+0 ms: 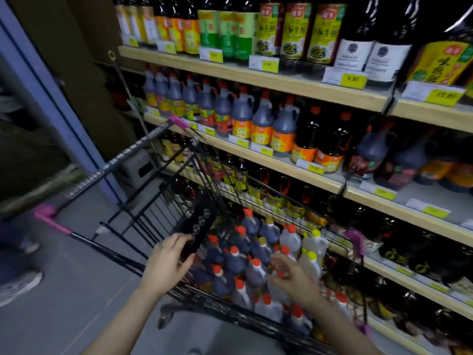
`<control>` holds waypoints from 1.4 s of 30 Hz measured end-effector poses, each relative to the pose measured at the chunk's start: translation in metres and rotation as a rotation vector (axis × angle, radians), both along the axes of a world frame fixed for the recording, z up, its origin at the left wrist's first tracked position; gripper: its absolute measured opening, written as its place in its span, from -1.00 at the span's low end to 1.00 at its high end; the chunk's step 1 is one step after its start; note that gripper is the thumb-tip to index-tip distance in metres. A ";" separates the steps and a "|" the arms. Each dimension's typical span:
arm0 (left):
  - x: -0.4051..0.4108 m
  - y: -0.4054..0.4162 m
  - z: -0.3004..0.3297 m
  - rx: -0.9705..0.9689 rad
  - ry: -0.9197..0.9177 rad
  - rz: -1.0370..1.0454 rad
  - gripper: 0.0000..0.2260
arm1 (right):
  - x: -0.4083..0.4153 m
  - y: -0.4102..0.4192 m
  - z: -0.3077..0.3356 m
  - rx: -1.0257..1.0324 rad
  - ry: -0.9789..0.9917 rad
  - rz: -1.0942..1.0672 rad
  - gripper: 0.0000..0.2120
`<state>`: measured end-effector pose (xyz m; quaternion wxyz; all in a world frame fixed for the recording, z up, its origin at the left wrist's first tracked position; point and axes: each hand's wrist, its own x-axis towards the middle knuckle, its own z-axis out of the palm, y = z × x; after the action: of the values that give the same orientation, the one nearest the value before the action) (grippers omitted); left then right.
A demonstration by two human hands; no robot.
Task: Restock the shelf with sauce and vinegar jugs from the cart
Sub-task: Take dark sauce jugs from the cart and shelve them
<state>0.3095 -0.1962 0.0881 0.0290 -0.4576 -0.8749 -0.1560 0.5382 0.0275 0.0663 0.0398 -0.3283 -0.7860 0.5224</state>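
A black wire cart (256, 319) stands against the shelf, filled with several dark sauce jugs (236, 262) with orange caps and pale vinegar jugs (313, 245) with yellow caps. My left hand (167, 260) grips the lower edge of the cart's black child-seat flap (198, 222). My right hand (291, 276) hovers over the jugs, fingers spread and blurred, holding nothing that I can make out. The shelf (279, 160) at middle height carries rows of dark handled jugs (262, 119).
Upper shelves hold tall bottles with yellow and green labels (294, 29). Lower shelves carry more dark bottles (419, 249). The cart's pink-ended handle (176, 121) points up left. A person's shoe (18, 285) is on the grey floor at left, beside a blue door frame (58, 103).
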 end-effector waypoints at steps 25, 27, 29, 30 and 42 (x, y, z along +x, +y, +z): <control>-0.178 0.060 -0.022 -0.035 0.352 0.278 -0.51 | -0.248 -0.037 -0.099 0.066 -0.114 -0.088 -0.51; -0.179 0.062 -0.026 -0.006 0.379 0.282 -0.55 | -0.259 -0.034 -0.118 0.068 -0.154 -0.096 -0.52; -0.181 0.062 -0.030 0.003 0.414 0.288 -0.58 | -0.270 -0.035 -0.136 0.075 -0.184 -0.113 -0.55; -0.181 0.062 -0.031 0.008 0.427 0.290 -0.59 | -0.274 -0.035 -0.144 0.084 -0.198 -0.119 -0.57; -0.183 0.061 -0.034 0.013 0.429 0.282 -0.63 | -0.263 -0.027 -0.145 0.389 -0.305 0.039 -0.69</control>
<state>0.1263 -0.1349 0.0540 0.2385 -0.3537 -0.9027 -0.0552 0.2748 0.0001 -0.0790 -0.0269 -0.3743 -0.8749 0.3063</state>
